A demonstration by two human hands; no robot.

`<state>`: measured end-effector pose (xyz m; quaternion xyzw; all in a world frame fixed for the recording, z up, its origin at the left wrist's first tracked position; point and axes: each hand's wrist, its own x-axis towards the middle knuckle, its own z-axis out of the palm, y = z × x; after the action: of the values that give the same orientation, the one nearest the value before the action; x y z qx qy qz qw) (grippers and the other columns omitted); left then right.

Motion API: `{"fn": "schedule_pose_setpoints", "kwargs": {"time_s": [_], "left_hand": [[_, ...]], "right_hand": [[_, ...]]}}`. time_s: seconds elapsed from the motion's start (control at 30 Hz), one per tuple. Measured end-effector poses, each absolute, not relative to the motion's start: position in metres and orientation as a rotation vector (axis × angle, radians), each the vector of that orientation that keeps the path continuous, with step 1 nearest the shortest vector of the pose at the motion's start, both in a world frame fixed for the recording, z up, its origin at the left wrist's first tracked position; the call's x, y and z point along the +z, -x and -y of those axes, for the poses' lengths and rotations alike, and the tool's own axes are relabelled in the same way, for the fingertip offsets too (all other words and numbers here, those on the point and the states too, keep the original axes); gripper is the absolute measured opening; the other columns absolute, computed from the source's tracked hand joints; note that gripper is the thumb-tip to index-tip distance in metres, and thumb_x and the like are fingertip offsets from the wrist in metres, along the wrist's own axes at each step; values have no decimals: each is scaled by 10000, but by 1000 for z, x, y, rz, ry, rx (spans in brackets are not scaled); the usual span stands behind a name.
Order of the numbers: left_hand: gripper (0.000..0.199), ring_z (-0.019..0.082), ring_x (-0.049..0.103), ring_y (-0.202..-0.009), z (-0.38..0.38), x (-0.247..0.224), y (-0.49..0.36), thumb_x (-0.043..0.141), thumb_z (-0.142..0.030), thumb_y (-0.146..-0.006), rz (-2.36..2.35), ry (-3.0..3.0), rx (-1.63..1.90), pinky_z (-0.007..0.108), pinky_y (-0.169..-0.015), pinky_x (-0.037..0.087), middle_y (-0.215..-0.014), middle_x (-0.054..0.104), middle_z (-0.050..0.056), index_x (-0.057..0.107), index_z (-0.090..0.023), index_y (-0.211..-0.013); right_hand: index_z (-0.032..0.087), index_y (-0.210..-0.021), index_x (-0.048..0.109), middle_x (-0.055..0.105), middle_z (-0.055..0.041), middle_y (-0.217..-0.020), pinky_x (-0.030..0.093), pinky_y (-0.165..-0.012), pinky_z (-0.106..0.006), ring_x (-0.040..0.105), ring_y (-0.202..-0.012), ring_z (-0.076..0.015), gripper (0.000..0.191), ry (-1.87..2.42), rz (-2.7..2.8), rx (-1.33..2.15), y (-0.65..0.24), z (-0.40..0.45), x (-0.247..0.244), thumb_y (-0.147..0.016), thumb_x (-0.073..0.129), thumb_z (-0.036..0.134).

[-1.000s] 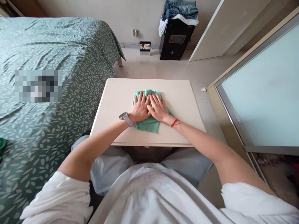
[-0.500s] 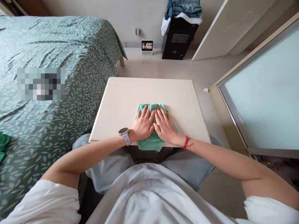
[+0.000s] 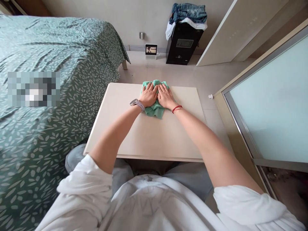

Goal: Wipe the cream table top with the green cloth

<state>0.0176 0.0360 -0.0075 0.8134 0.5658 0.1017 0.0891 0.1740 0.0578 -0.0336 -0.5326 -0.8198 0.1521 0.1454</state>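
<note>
A green cloth (image 3: 155,111) lies spread and slightly bunched at the far edge of the pale tabletop (image 3: 130,134). My left hand (image 3: 148,95) presses flat on its left half, fingers stretched forward. Beside it, nearly touching, my right hand (image 3: 166,96) rests flat on the right half with fingers extended. Parts of the cloth are hidden under both palms. A watch (image 3: 136,103) is on my left wrist and a red string bracelet (image 3: 177,109) on my right.
To the left stands a bed with a green leaf-patterned cover (image 3: 79,64). Beyond the table are a small screen device (image 3: 151,52) and a black cabinet (image 3: 184,45) topped with folded jeans (image 3: 189,13). A frosted glass panel (image 3: 269,96) stands at the right.
Both hands have slid the cloth forward, from the near edge of the tabletop to its far edge. My arms are now stretched out further.
</note>
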Motion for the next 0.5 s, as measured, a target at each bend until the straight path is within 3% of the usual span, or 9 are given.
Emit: {"fn": "schedule_pose_setpoints", "kwargs": {"time_s": [0.2,0.5], "left_hand": [[705,362,330,-1753,-59,-10,-26,380,-274,-1093,-1785,-2359,373,657,-1430,247,-1847,436,197,448,-120,-1778],[716,399,282,-1771,-26,-8,-29,377,-287,-1103,-1758,-2387,338,689,-1436,218,-1877,352,235,417,-82,-1788]], "right_hand": [[19,-1810,372,319,-198,-1901,162,-1468,-658,237,-1796,-338,735,1609,2368,402,-171,-82,-26,-1100,302,198],[54,-1807,400,330,-186,-1900,164,-1467,-653,244,-1794,-335,725,1561,2359,376,-180,-51,-32,-1112,343,252]]}}
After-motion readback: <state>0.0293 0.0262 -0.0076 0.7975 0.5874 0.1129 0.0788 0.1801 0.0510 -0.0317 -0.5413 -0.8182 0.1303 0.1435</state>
